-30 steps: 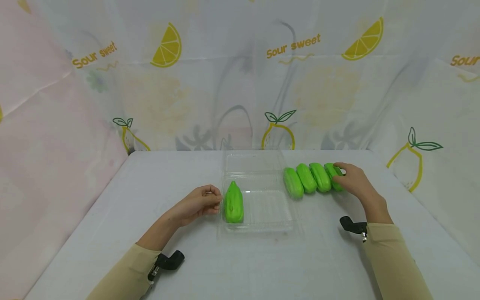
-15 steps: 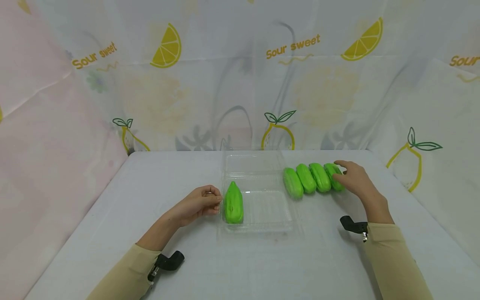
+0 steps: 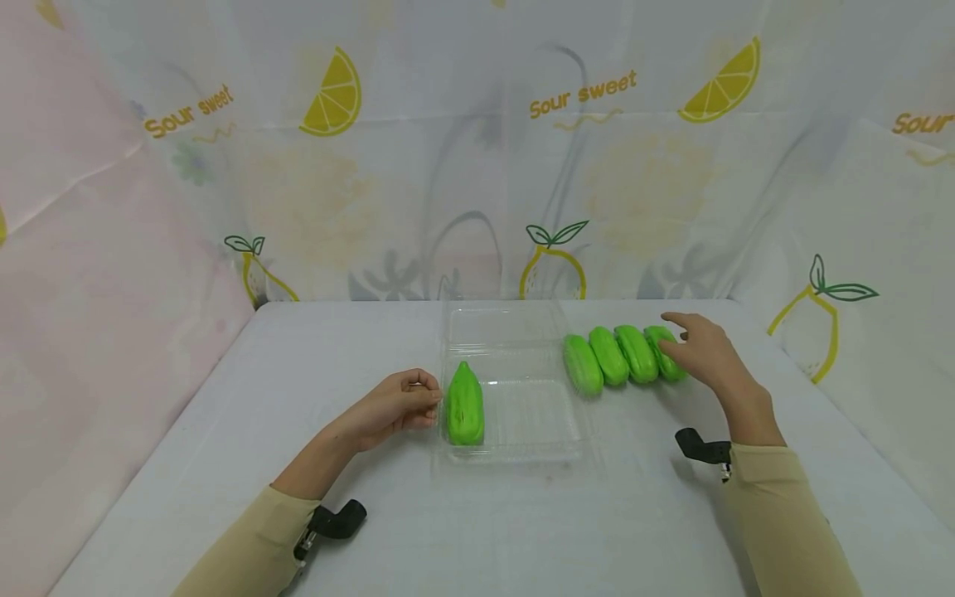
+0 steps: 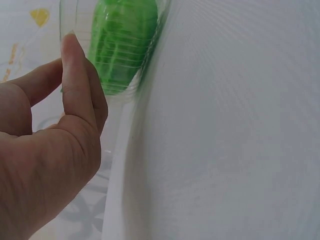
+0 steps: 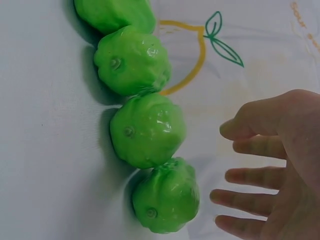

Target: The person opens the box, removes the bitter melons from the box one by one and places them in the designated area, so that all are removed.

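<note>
My left hand point(image 3: 403, 401) pinches the left rim of a clear plastic clamshell box point(image 3: 533, 414), thumb against the edge in the left wrist view. The box stands with its lid point(image 3: 503, 325) folded back. One green, ridged, gourd-like vegetable point(image 3: 466, 406) lies at the left inside it, pointed end away from me. To the right of the box, several similar green gourds point(image 3: 608, 356) lie side by side in a row. Fingers spread, my right hand point(image 3: 705, 352) hovers beside the rightmost gourd point(image 3: 664, 352); the right wrist view shows a gap between hand and gourds point(image 5: 147, 130).
A white cloth covers the table point(image 3: 477, 531). Behind it hangs a lemon-printed curtain point(image 3: 448, 166), which continues along both sides. Black wrist mounts point(image 3: 339, 520) sit on both sleeves.
My right hand has risen slightly and its fingers have spread, coming away from the rightmost gourd. The left hand, the box and the gourds keep their places.
</note>
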The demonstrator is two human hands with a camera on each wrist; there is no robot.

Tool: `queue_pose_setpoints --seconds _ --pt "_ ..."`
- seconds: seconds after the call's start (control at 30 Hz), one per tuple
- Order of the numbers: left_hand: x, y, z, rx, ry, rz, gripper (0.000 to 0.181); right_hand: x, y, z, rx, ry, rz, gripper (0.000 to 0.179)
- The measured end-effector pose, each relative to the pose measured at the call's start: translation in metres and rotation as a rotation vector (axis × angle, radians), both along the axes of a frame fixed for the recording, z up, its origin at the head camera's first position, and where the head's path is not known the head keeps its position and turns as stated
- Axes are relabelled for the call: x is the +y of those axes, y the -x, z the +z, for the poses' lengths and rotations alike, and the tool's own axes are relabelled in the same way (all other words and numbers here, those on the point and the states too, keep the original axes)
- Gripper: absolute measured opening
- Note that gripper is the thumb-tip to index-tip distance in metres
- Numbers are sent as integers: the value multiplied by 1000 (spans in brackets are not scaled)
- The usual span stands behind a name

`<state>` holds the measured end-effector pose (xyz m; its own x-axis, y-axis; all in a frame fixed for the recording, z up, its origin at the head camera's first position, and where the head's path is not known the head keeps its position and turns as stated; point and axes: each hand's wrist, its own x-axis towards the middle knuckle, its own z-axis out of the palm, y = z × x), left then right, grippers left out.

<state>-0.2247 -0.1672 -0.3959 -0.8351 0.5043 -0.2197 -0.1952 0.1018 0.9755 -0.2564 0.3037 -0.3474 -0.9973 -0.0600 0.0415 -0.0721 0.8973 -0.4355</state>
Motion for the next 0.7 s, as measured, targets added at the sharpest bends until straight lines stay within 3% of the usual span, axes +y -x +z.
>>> queue_pose_setpoints --seconds 0.7 --pt "-1 1 -3 16 -2 -8 16 -28 -10 18 16 11 83 58"
